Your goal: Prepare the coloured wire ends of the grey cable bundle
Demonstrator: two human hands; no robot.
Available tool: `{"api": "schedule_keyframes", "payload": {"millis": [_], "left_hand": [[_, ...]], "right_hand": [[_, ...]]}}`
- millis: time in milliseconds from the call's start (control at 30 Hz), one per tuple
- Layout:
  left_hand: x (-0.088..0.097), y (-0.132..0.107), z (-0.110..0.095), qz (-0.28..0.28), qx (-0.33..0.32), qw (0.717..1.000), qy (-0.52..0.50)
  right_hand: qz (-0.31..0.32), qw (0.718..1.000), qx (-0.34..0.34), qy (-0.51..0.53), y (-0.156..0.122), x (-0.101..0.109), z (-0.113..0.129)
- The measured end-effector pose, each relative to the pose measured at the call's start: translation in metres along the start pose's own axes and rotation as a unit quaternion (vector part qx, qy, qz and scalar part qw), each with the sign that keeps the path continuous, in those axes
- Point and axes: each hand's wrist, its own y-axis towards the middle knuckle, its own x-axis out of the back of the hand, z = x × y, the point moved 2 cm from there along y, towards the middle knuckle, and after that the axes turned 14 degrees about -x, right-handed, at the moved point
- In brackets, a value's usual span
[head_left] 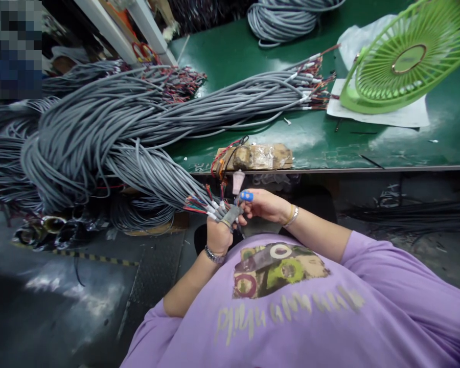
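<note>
My left hand [219, 232] is closed around the stripped end of a grey cable [199, 202], its coloured wires fanning out just above my fist. My right hand [261, 204] pinches at the same cable end, a blue cap [247, 196] on one fingertip. Both hands meet below the bench edge, in front of my purple shirt. The cable runs up and left into a big bundle of grey cables [99, 133] draped over the bench edge.
A green bench [406, 148] carries a green fan [406, 56] on white paper, a taped wooden block [258, 156] with red wires at the front edge, and a grey cable coil [283, 20] at the back. More cable bundles hang at the left above the dark floor.
</note>
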Motion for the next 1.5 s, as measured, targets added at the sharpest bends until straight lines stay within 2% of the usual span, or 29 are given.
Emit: {"api": "schedule_keyframes", "payload": {"millis": [133,300,467,567,667,733,833,900,967,1067,1133,1233,1367,1500], "left_hand": [[0.001,-0.001,0.005,-0.008,-0.012,1.000,0.001],[0.001,-0.001,0.004,-0.045,-0.025,0.999,-0.007],[-0.002,0.001,-0.003,-0.081,-0.018,0.996,-0.028],[-0.005,0.002,-0.006,-0.084,-0.017,0.996,-0.034],[-0.007,0.005,-0.007,-0.082,-0.007,0.996,-0.035],[-0.008,0.006,-0.006,-0.083,-0.001,0.996,-0.031],[-0.010,0.007,-0.006,-0.078,0.007,0.997,-0.027],[-0.010,0.008,-0.005,-0.075,0.010,0.997,-0.025],[-0.011,0.008,-0.004,-0.077,0.010,0.997,-0.020],[-0.011,0.009,-0.002,-0.084,0.007,0.996,-0.013],[-0.011,0.009,-0.001,-0.087,0.009,0.996,-0.012],[-0.011,0.009,0.001,-0.081,0.017,0.997,-0.003],[-0.012,0.009,0.000,-0.071,0.023,0.997,0.009],[-0.012,0.008,-0.002,-0.066,0.021,0.998,0.010]], "right_hand": [[-0.035,0.995,0.076,-0.047,-0.003,-0.005,-0.003],[-0.088,0.987,0.115,-0.062,-0.004,-0.003,-0.007],[-0.078,0.992,0.088,-0.035,-0.001,0.004,-0.007],[-0.094,0.994,0.037,0.030,0.009,0.008,0.001],[-0.082,0.996,0.025,0.020,0.023,0.006,0.010],[-0.086,0.993,0.077,-0.019,0.028,0.003,0.015],[-0.172,0.962,0.195,-0.087,0.028,0.003,0.017],[-0.219,0.940,0.238,-0.111,0.025,0.004,0.017],[-0.199,0.949,0.224,-0.096,0.026,0.002,0.016],[-0.095,0.985,0.144,-0.021,0.030,-0.005,0.016],[-0.058,0.991,0.113,0.036,0.033,-0.009,0.016],[-0.071,0.986,0.113,0.095,0.036,-0.012,0.017],[-0.072,0.984,0.115,0.119,0.038,-0.012,0.015],[-0.061,0.987,0.076,0.126,0.036,-0.010,0.013]]}}
